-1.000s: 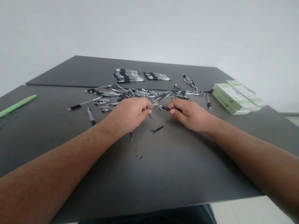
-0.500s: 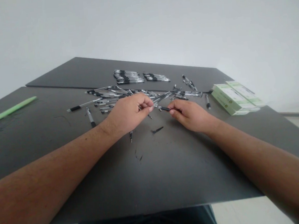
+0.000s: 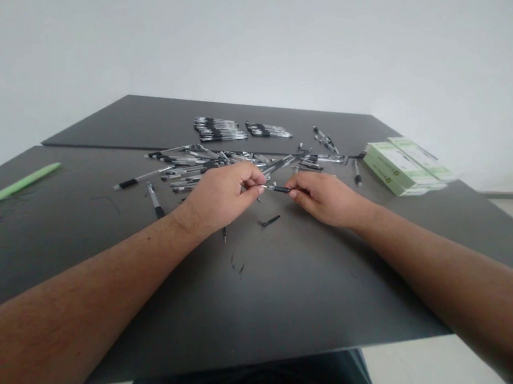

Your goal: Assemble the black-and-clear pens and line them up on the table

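Note:
Between my two hands a pen point(image 3: 277, 188) with a black grip lies nearly level above the table. My left hand point(image 3: 230, 194) pinches its pale tip end with thumb and forefinger. The black end sits in the closed fingers of my right hand point(image 3: 323, 195). Behind my hands spreads a loose pile of clear and black pens point(image 3: 192, 170), partly hidden by my left hand. A black pen cap point(image 3: 270, 221) rests on the table just below the held pen. Near my left wrist a pen part point(image 3: 224, 234) pokes out.
Two neat rows of pens, a larger left row point(image 3: 220, 130) and a smaller right row point(image 3: 268, 130), lie on the dark table point(image 3: 266, 309) at the back. Green and white boxes point(image 3: 399, 169) stand at right. A long green stick-like object point(image 3: 16, 187) lies far left.
The fingers of my left hand and the tip end of the pen have come slightly closer together. Otherwise both hands stay almost in place.

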Demonstrator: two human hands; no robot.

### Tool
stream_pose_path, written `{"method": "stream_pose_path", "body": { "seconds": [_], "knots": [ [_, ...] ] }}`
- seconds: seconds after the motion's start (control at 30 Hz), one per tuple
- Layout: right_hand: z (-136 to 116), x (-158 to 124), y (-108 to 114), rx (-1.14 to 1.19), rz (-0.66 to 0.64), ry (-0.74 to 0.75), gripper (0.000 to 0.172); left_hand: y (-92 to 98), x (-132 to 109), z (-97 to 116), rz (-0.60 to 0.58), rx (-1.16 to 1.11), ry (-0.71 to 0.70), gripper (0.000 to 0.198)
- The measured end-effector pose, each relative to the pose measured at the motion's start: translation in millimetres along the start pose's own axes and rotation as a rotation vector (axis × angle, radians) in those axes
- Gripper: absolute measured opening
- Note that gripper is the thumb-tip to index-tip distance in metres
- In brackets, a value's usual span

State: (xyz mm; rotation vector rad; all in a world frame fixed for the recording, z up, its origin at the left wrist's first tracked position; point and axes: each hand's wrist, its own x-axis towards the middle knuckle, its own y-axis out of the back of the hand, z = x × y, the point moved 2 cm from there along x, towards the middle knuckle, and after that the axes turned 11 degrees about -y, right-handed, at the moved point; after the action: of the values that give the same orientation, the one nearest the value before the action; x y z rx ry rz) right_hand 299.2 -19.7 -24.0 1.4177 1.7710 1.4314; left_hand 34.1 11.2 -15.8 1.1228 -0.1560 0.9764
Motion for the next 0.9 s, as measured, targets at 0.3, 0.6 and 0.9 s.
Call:
{"method": "stream_pose_path", "body": {
  "seconds": [0.3,0.6,0.9],
  "knots": [
    [-5.0,-2.0,-1.6,-0.027,-0.005,0.06,0.016,-3.3,-2.1,1.3,-0.086,0.058,-0.073,0.011],
    [-7.1,-2.6,-2.3,-0.042,0.0,0.079,0.017,-4.7,-1.3,0.2,-0.13,0.089,-0.075,0.014],
    [-4.0,-3.4,-4.0,-0.047,-0.053,0.076,0.03,-4.3,-2.5,0.4,-0.097,0.058,-0.089,0.011]
  ]
}}
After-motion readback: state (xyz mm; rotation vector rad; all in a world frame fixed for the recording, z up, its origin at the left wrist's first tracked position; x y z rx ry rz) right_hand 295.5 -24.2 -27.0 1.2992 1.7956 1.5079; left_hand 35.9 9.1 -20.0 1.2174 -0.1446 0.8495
